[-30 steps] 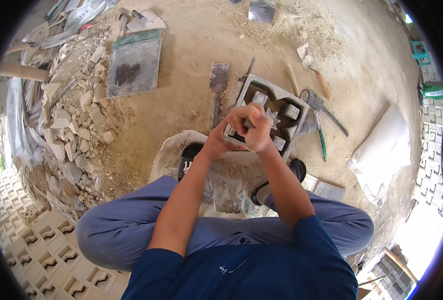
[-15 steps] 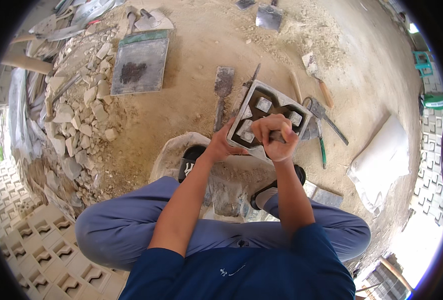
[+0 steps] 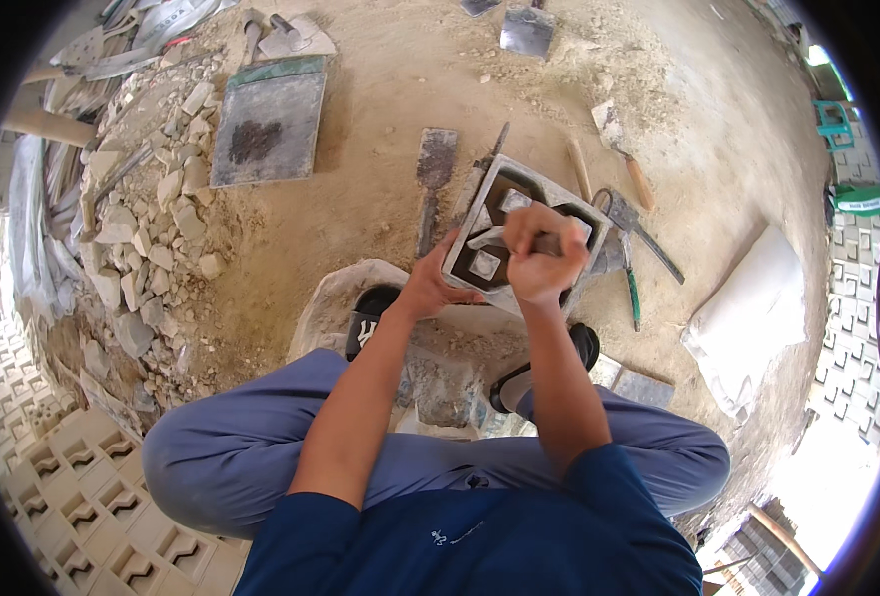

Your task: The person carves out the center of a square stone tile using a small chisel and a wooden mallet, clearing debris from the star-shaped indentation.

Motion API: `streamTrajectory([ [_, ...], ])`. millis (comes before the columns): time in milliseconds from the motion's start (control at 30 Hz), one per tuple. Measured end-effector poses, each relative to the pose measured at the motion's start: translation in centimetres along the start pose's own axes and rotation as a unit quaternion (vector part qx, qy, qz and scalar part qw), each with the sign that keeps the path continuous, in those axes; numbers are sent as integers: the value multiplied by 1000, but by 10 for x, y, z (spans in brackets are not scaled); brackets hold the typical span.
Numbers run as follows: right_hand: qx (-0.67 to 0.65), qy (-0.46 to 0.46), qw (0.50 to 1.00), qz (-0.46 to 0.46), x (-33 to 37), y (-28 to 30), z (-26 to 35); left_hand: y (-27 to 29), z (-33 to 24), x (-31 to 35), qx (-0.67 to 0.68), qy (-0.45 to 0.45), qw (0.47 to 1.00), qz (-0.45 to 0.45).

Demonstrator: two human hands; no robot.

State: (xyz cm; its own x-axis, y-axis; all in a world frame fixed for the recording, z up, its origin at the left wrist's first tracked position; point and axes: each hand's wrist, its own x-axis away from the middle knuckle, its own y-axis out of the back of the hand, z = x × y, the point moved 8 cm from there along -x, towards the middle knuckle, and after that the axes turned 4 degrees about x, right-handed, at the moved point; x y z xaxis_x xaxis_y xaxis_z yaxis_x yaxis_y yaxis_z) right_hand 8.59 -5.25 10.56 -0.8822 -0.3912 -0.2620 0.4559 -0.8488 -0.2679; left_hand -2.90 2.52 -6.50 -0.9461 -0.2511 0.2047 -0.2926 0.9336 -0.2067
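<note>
In front of me a square grey block mould (image 3: 585, 202) is tilted, with several pale raised squares and dark recesses inside it. My left hand (image 3: 430, 282) grips its near left side, thumb along the near face. Above the mould's near right part my right hand (image 3: 547, 253) is closed in a fist around the dark handle of a tool (image 3: 547, 243). Its working end is mostly hidden by the hand, so its kind cannot be told. Under the mould's near side, between my feet, lies a pale dusty basin-like rim (image 3: 306, 308).
A flat scraper (image 3: 435, 159) lies left of the mould. On the right are a wooden-handled trowel (image 3: 637, 181), green-handled pliers-like tool (image 3: 633, 288) and white sack (image 3: 748, 318). Rubble (image 3: 127, 228) and a grey board (image 3: 271, 129) sit on the left; patterned blocks (image 3: 82, 482) stand lower left.
My right hand, still holding the tool, has shifted slightly left and up over the mould. The left hand keeps its grip. The whole view has shifted a little.
</note>
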Motion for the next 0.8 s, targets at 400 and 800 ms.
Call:
streamTrajectory([
  [400,128,63,987,-71,18,2,-11,-8,-10,1,-41,34,998,15],
  [800,63,118,991,-31,35,-1,4,-7,-4,-4,-60,-30,998,23],
])
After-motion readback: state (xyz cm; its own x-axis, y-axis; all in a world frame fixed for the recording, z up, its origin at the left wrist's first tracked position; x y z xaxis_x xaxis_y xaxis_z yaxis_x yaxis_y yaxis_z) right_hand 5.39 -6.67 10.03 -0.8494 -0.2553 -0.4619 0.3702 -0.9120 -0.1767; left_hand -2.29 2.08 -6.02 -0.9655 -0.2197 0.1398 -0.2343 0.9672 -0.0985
